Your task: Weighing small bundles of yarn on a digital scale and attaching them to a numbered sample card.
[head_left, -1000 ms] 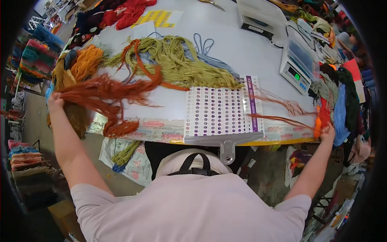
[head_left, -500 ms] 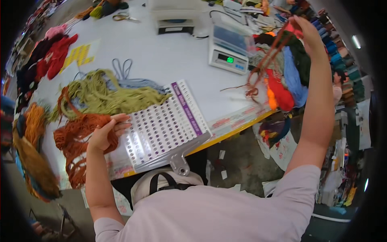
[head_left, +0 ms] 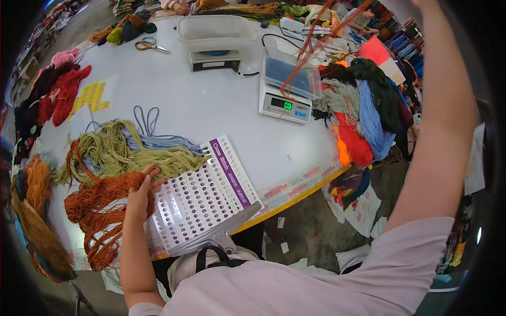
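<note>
A rust-orange skein of thread (head_left: 100,200) lies at the table's near left, partly over the edge. My left hand (head_left: 141,196) rests on its right side, open, fingers stretched toward a white punched thread card (head_left: 197,195) with a purple band. A clear clip (head_left: 213,231) spans the card's near edge. Olive-green thread (head_left: 132,152) and blue-grey thread (head_left: 174,142) lie beyond, reaching the card's holes. My right arm stretches up at the far right; its hand is past the upper edge. Loose rust-orange strands (head_left: 300,60) hang in the air from that edge over the scale.
A digital scale (head_left: 284,108) with a clear tray stands right of centre, beside piled skeins (head_left: 361,139). At the back are another scale with a plastic tub (head_left: 216,31) and scissors (head_left: 152,46). Red and dark skeins (head_left: 63,97) line the left. Another person's hand (head_left: 180,8) shows at the top.
My right arm has risen, carrying its hand out of view; the rust-orange strands have swung up and left, off the table. My left hand stays on the skein. The view has shifted.
</note>
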### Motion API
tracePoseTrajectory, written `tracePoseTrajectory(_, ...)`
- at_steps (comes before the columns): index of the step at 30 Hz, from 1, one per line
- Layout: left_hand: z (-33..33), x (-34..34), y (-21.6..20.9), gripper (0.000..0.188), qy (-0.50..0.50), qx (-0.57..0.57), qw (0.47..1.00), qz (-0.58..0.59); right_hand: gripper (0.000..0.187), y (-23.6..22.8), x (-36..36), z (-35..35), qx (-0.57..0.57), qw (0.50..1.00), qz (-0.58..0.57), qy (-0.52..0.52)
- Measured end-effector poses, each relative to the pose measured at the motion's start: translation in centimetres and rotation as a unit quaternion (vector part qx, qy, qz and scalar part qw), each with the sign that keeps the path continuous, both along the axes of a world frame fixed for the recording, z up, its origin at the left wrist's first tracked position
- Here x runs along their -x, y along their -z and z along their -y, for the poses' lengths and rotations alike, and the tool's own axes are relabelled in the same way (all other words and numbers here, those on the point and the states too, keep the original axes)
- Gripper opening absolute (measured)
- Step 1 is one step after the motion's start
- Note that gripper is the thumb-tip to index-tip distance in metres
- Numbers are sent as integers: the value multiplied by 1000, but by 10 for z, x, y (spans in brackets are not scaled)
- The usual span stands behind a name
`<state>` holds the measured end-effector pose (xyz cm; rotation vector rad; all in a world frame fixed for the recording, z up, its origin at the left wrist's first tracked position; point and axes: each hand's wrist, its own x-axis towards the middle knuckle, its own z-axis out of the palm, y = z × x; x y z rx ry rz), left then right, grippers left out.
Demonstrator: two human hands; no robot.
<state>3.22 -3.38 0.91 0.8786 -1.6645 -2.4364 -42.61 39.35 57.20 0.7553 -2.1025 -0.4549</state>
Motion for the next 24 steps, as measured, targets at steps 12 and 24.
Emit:
tracePoseTrajectory(12, 5, -4, 7, 32, 2, -8, 1000, -6, 19, 511, -58, -17, 754, 393, 527, 17)
tracePoseTrajectory(24, 18, -11, -12, 29, -63, -45, 996, -53, 25, 546, -92, -41, 852, 308, 418, 63)
